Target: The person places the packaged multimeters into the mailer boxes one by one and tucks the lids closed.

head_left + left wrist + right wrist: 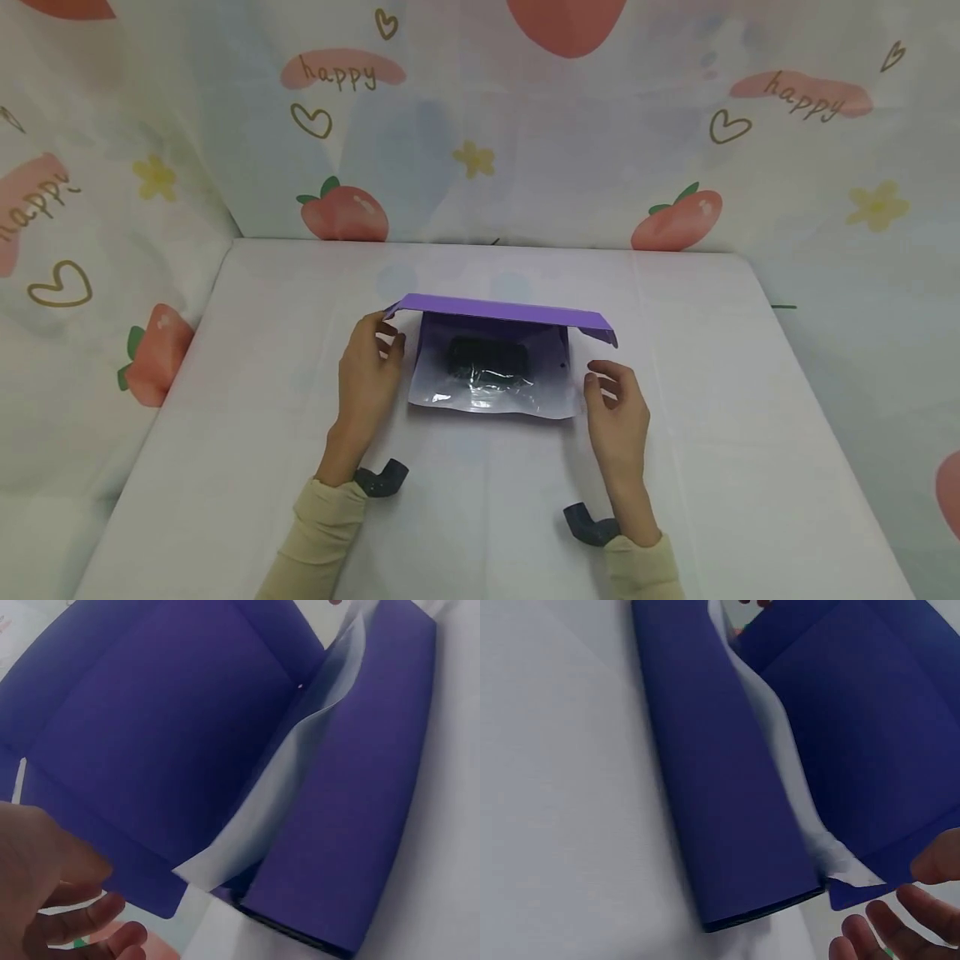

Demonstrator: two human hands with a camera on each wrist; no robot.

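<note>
A purple cardboard box (504, 309) stands with its lid raised, in the middle of the white table. At its opening lies a shiny pale plastic bag (442, 392) with a dark object (487, 360) showing in it. In both wrist views the bag's pale edge (281, 787) sticks up between the lid (870, 727) and the box's purple wall (697, 772). My left hand (367, 367) is at the lid's left corner, fingers loosely bent, thumb apart from them. Beside the bag's right edge, my right hand (618, 408) is held with relaxed fingers, gripping nothing.
Dark curved wrist pieces (382, 479) jut inward from both wrists. The white table (712, 400) extends around the box, and a printed cloth (525, 125) with hearts and fruit hangs behind and along the sides.
</note>
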